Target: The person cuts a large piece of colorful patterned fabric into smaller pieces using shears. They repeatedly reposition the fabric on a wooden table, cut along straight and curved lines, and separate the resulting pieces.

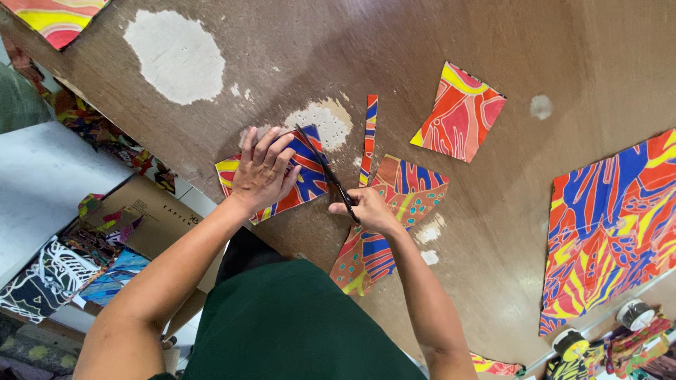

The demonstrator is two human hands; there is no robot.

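Left hand: it is laid flat with the fingers spread, and the small printed cloth piece is pressed down onto the table.
Right hand: it is closed around the handles of the dark scissors, and the blades are pointed to the far left, along the right edge of the cloth piece.
Finger risk: the left fingertips are set just beside the blades, so a finger may be nicked if the blades are shut too fast.
Cloth risk: the cut may go crooked if the cloth is let slip under the flat hand.
Thin strip: it is lying just right of the blades and may get snagged.
Bigger cloth piece: it is lying under the right hand and may be dragged along.
Far right: an orange square and a large sheet are lying well apart.
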